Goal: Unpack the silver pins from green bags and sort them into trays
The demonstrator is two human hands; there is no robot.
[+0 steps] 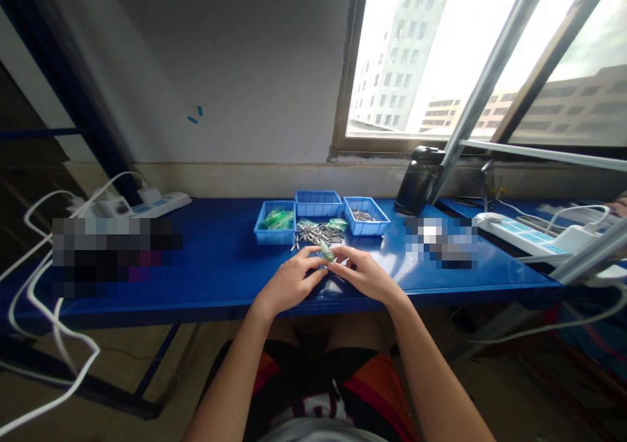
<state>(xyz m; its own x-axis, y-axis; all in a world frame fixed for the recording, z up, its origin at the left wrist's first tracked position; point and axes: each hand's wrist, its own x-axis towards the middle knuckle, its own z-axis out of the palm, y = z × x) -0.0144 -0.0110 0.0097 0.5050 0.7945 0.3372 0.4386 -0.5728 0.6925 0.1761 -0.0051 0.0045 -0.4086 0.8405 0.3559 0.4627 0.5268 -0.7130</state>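
Note:
A small greenish see-through plastic bag (327, 252) is held upright between my two hands, just above the front part of the blue table. My left hand (294, 276) grips it from the left with fingers and thumb closed in. From the other side my right hand (363, 273) pinches it, fingers bent. What the bag contains is too small to tell. Just beyond my fingers lies a loose pile of silvery metal pins or screws (316, 233), with a green-tinted bag (337, 224) on its right side.
Behind the pile stand three blue bins: the left bin (275, 240) holds green bags, the right bin (365, 229) metal pieces, beside a middle bin (318, 197). A black bottle (418, 181) stands back right. Power strips (524, 236) and white cables (63, 337) flank the blue table (215, 259).

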